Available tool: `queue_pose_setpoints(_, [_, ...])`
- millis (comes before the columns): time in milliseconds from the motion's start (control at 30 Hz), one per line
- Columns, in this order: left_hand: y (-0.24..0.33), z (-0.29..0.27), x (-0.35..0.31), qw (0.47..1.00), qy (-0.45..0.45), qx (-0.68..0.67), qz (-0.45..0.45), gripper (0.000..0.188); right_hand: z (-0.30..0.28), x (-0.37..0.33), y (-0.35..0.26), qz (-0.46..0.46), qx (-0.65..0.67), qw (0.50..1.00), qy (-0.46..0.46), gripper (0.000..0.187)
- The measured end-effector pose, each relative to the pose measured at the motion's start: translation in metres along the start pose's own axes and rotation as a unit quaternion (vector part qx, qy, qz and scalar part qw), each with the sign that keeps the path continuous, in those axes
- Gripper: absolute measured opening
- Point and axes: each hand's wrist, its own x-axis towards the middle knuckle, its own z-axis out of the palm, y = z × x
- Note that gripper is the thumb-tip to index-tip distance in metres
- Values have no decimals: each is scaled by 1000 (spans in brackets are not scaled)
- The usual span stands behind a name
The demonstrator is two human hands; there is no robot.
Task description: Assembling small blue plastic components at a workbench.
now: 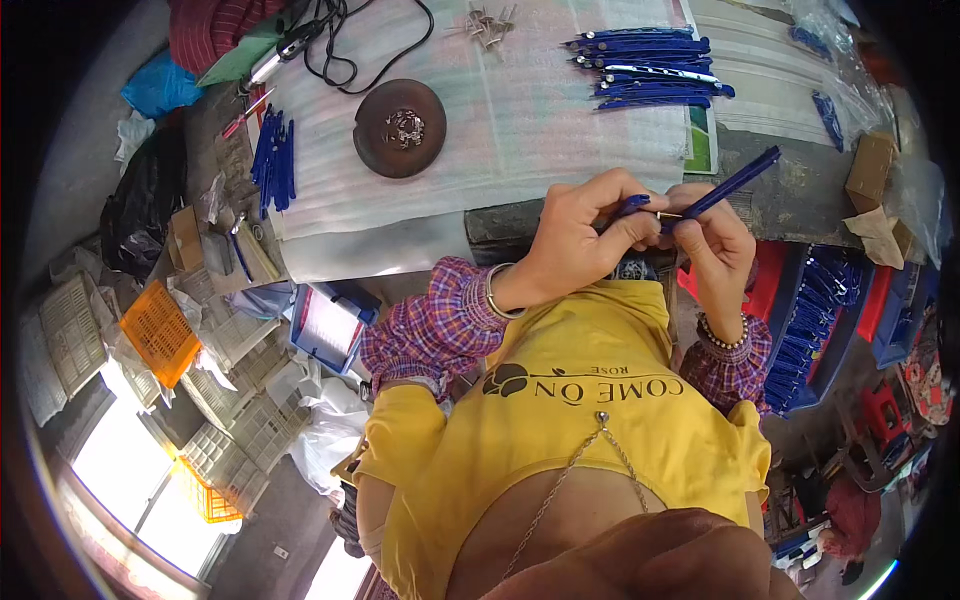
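Note:
In front of my chest, both hands meet at the table's near edge. My left hand (598,225) is closed, pinching a short blue piece (632,204) between thumb and fingers. My right hand (718,243) grips a slim, long blue pen-like stick (738,182), its free end pointing up to the right. A thin brass-coloured part (668,215) shows between the fingertips, bridging the two blue pieces. Fingers hide the exact joint. Farther off lies a pile of similar blue sticks (655,88) with silvery round spots at their ends.
A brown round dish (372,150) with small metal bits stands on the foam-covered table (480,150). More blue sticks (274,165) lie at its left edge, near a black cord (345,75). Blue bins (800,350) of blue sticks stand at right, by a cardboard box (868,172).

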Motion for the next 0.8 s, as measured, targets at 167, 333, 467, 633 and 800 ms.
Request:
queue_pose_setpoints(167, [-1, 7, -1, 996, 13, 67, 65, 11, -3, 3, 1, -180, -93, 979, 13, 16])
queue_pose_setpoints(333, [6, 8, 3, 974, 32, 155, 162, 11, 2, -1, -3, -188, -126, 972, 56, 17])
queue_pose_setpoints(467, [8, 8, 2, 952, 20, 228, 201, 14, 4, -3, -17, -207, -263, 941, 54, 15])
queue_pose_setpoints(633, [12, -6, 10, 930, -57, 286, 225, 17, -7, 6, -13, -132, -227, 965, -31, 13])
queue_pose_setpoints(800, [10, -11, 9, 956, -85, 223, 173, 16, -5, 2, -8, 157, 96, 983, -17, 33])
